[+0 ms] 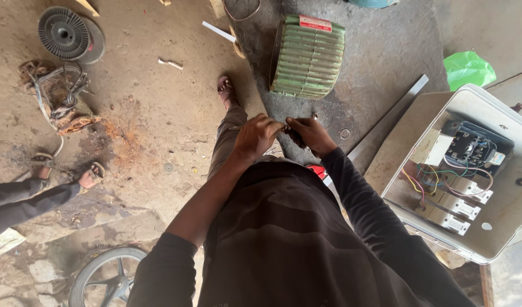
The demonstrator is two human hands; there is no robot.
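Dark cloth of my own shirt point(295, 239) fills the bottom of the view, closest to my eyes, with both sleeves running up from it. To my right an open grey electrical box point(500, 210) lies on its back, showing a black contactor point(470, 146), white breakers point(457, 207) and loose coloured wires point(423, 182). Ahead on the concrete floor point(153, 108) stands a green finned motor housing point(309, 55), well apart from my hands. A flat metal strip point(389, 119) slants between that housing and the box. At the left edge another person's dark trouser legs point(22, 199) end in sandalled feet point(67, 170), near a rusty tangle of wire and scrap point(59, 96). A bicycle wheel point(104, 278) shows at lower left, a grey wire spool point(64, 33) at upper left, a green plastic bag point(468, 69) at upper right. Nothing lies between my eyes and my hands.

Both arms are bent inward and meet in front of my waist, above my leg and sandalled foot point(225, 88). My left hand point(256, 136) is clenched, knuckles up, around a thin metal rod point(233, 128) whose end pokes out to the left. My right hand point(309, 133) is curled tight on a small dark piece point(287, 128) between the two hands; I cannot tell what it is. The two hands almost touch.
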